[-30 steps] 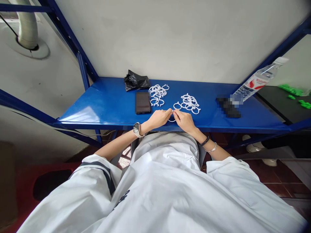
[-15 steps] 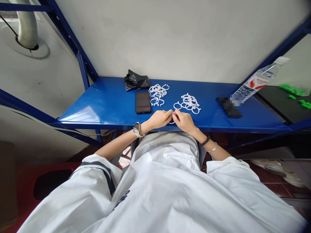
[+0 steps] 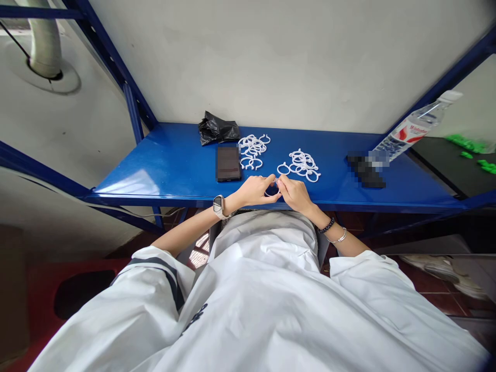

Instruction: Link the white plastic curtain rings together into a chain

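Set the clock's centre on the one held white ring, between the two hands at the near edge of the blue table. The left hand, at nine o'clock, curves forefinger and thumb around it in a loose C; the right hand, at three, pinches it narrowly near the top, though the exact contact is hidden. The likeliest mishap is the ring springing loose — its ends are tiny, so the fingertips have little to grip. Bending too hard could crack it, and this close to the edge, a fumble could send it off the table.

Counting from the left: one black plastic bag between ten and eleven; one dark phone-like device at ten; a left heap of rings at eleven, too tangled to count, some showing gaps. At one lies one lone ring, just beside a right heap of rings at two — perhaps six or more, overlapping. Farther out: one blurred black item near three, one clear bottle between two and three, then several green pieces, too bunched to number.
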Motion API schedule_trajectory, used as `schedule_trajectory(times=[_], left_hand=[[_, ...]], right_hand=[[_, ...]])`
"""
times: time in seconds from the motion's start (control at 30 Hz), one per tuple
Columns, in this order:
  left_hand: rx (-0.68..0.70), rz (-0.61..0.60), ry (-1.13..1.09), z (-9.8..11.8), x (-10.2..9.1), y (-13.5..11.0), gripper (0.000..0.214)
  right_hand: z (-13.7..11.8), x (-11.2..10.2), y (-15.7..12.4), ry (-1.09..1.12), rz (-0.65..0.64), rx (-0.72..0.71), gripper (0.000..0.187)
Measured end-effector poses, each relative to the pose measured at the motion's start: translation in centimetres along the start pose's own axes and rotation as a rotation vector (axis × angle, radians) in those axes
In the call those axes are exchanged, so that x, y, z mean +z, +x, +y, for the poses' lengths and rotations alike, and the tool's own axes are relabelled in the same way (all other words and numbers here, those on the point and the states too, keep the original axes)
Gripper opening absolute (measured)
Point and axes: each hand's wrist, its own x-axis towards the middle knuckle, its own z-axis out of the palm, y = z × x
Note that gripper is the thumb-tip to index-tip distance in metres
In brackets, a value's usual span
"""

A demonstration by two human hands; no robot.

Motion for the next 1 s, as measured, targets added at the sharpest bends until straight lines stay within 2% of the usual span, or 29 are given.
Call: schedule_trajectory(times=[0.33, 0.63, 1.0], left_hand=[[-0.046, 0.021, 0.030, -0.07, 0.52, 0.08, 0.023], [-0.024, -0.021, 0.022, 0.08, 0.05, 0.17, 0.017], [0.033, -0.013, 0.043, -0.12, 0.21, 0.11, 0.017]], right_hand=[[-0.08, 0.22, 0.06, -0.009, 0.016, -0.007, 0.031], [-0.16, -0.14, 0.42, 0.122, -0.006, 0.133, 0.025], [-0.15, -0.49, 0.51, 0.232, -0.039, 0.090, 0.025]])
